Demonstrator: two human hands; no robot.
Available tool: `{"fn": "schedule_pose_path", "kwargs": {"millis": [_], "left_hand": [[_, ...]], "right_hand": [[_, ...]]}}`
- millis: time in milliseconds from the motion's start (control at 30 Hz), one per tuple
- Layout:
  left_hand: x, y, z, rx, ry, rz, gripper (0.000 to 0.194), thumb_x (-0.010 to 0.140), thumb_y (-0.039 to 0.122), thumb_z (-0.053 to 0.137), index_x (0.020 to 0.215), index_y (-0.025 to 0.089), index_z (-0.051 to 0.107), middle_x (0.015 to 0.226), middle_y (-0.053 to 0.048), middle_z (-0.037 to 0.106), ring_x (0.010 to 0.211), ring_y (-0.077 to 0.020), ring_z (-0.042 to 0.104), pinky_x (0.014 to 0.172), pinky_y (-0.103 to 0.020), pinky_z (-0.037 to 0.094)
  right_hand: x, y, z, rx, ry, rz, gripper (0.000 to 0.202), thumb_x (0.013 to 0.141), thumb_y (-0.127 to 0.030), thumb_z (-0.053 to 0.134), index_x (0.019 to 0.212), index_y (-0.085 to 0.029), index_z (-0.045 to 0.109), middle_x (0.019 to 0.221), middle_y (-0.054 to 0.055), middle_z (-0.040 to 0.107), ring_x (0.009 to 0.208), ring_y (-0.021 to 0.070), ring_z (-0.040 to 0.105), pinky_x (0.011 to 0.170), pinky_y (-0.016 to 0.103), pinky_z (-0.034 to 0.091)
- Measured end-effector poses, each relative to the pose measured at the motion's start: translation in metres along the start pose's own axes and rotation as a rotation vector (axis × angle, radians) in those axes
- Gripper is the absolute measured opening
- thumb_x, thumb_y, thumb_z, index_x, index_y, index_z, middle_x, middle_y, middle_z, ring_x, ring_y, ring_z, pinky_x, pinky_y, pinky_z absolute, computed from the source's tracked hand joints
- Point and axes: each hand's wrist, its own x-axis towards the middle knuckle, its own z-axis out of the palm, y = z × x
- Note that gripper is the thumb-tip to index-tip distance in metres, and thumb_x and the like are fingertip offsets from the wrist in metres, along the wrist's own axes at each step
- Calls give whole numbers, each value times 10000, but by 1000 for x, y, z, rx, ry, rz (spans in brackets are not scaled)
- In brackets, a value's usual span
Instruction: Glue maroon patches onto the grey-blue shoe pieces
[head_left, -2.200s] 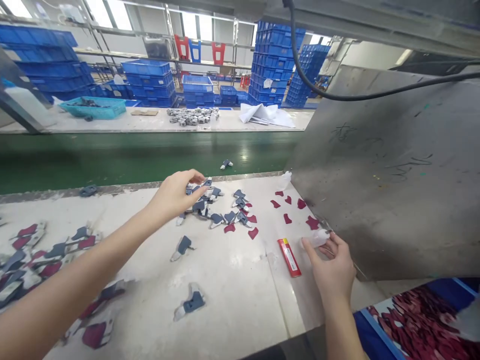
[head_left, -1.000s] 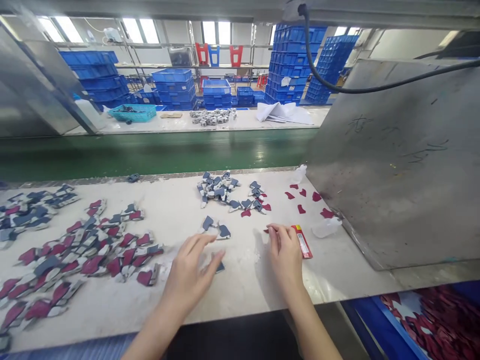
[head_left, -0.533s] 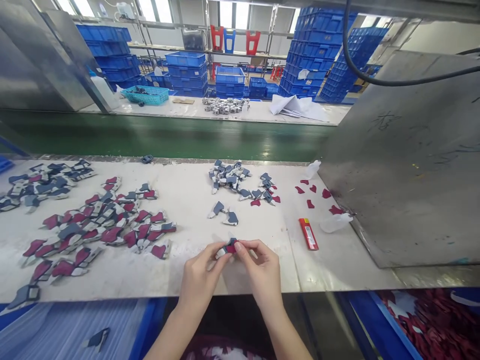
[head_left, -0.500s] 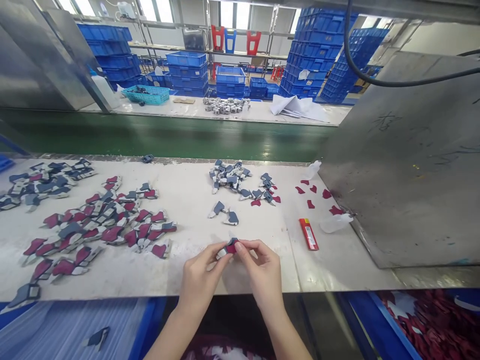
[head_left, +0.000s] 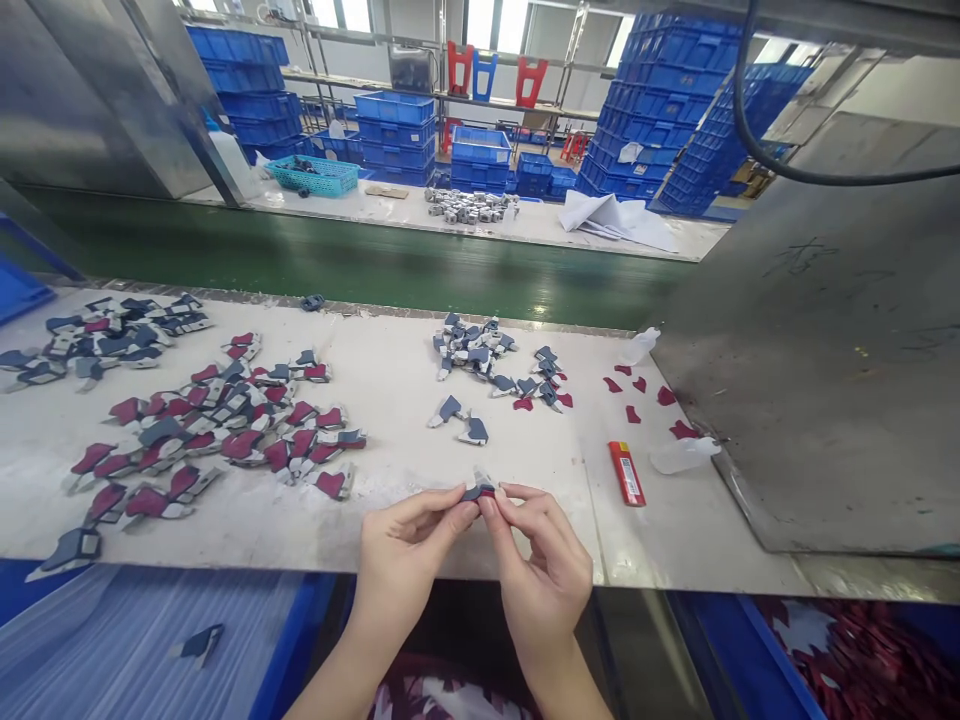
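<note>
Between my two hands, just above the front of the white table, is a small grey-and-blue plastic part with a maroon pad [head_left: 484, 489] on it. My left hand [head_left: 412, 535] pinches its left end between thumb and fingers. My right hand [head_left: 536, 540] grips the other end, the thumb pressed at the maroon side. Beyond the hands lie two loose blue-and-grey parts [head_left: 474, 430], and behind them a pile of similar parts [head_left: 472, 345]. To the left spreads a heap of parts with maroon pads [head_left: 240, 445].
Loose maroon pads [head_left: 634, 413], a red-and-yellow box [head_left: 625, 473] and clear squeeze bottles [head_left: 684, 453] lie at right, beside a metal panel [head_left: 840, 400]. A blue bin of maroon pieces [head_left: 870, 650] stands below right. A green conveyor belt [head_left: 375, 255] runs behind the table.
The held part has been tilted, so its maroon face shows edge-on and its grey end points up. My right hand's fingers have curled in more. The camera view has shifted slightly.
</note>
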Motion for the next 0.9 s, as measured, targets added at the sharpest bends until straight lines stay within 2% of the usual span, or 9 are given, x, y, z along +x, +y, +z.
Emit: {"fn": "schedule_pose_path", "kwargs": {"millis": [67, 133, 167, 233, 333, 400, 433, 633, 900], "left_hand": [[-1, 5, 3, -25, 17, -32, 125, 675, 184, 818, 799, 201, 809, 800, -20, 800, 757, -207, 772, 742, -211, 638], [-4, 9, 3, -23, 29, -43, 134, 659, 177, 828, 790, 203, 811, 798, -22, 800, 757, -210, 773, 728, -197, 635], [-5, 11, 3, -18, 30, -42, 139, 655, 175, 831, 789, 205, 812, 799, -23, 800, 759, -212, 773, 723, -192, 635], [-7, 15, 2, -8, 18, -30, 144, 658, 169, 830, 795, 212, 814, 803, -22, 800, 763, -214, 773, 719, -193, 636], [-8, 20, -1, -15, -22, 17, 160, 670, 148, 817, 807, 230, 815, 816, -16, 800, 766, -216, 773, 727, -214, 642], [-8, 23, -1, -21, -52, 63, 179, 677, 127, 803, 816, 239, 815, 825, -13, 800, 770, -219, 773, 731, -228, 646], [-9, 24, -1, -22, -64, 84, 189, 680, 117, 796, 818, 244, 815, 826, -11, 800, 770, -219, 773, 730, -231, 647], [-15, 27, -1, 29, -58, 144, 204, 679, 100, 792, 811, 253, 816, 825, -5, 800, 744, -216, 774, 692, -214, 649], [-17, 27, 1, 48, -31, 205, 210, 708, 113, 783, 829, 281, 813, 832, 15, 800, 743, -199, 774, 687, -202, 646]], "right_hand": [[0, -1, 0, -74, 22, -120, 305, 796, 15, 693, 955, -243, 729, 715, -3, 634, 800, 173, 657, 700, 337, 601], [0, -3, -2, -97, 38, -151, 345, 786, 18, 700, 986, -262, 735, 726, -5, 621, 807, 174, 655, 712, 345, 604], [1, -3, -3, -82, 45, -116, 339, 789, -3, 708, 996, -270, 736, 754, 0, 616, 820, 175, 654, 717, 346, 606], [4, -5, -8, -2, 17, 57, 296, 811, -87, 719, 1041, -274, 732, 887, 31, 626, 890, 186, 654, 722, 335, 609], [15, -9, -18, 204, -242, 343, 274, 880, -232, 668, 1149, -270, 707, 1075, 79, 637, 996, 209, 643, 738, 313, 599], [22, -11, -24, 333, -409, 422, 271, 912, -268, 626, 1172, -280, 701, 1057, 75, 660, 963, 200, 644, 732, 303, 579], [25, -12, -26, 377, -448, 432, 265, 918, -269, 618, 1169, -286, 703, 1015, 66, 666, 921, 189, 642, 717, 296, 568], [22, -15, -25, 391, -371, 335, 226, 903, -211, 634, 1100, -280, 721, 854, 31, 618, 800, 157, 596, 677, 277, 516], [14, -16, -22, 255, -344, 306, 274, 921, -200, 601, 1158, -304, 693, 883, 33, 594, 800, 154, 570, 649, 263, 484]]}}
